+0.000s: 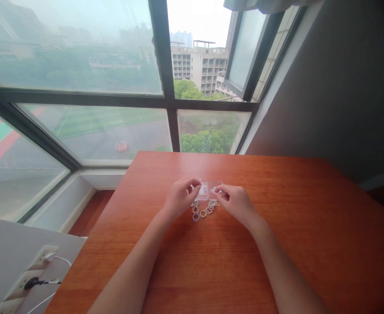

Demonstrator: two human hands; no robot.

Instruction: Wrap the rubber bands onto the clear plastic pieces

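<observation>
Between curled left hand (180, 194) and right hand (237, 199), grips unclear, the clear rectangular plastic box (204, 198) seems light, stiff, slippery; best held by edges

Left hand (181, 194) is blocking part of the clear box (205, 196), can't tell if it's pinching anything. The pale bit by the right hand (237, 199) is too tiny to make out. Some rings (212, 203) overlap. 2 forearms (136, 266) run off the bottom edge.
</observation>
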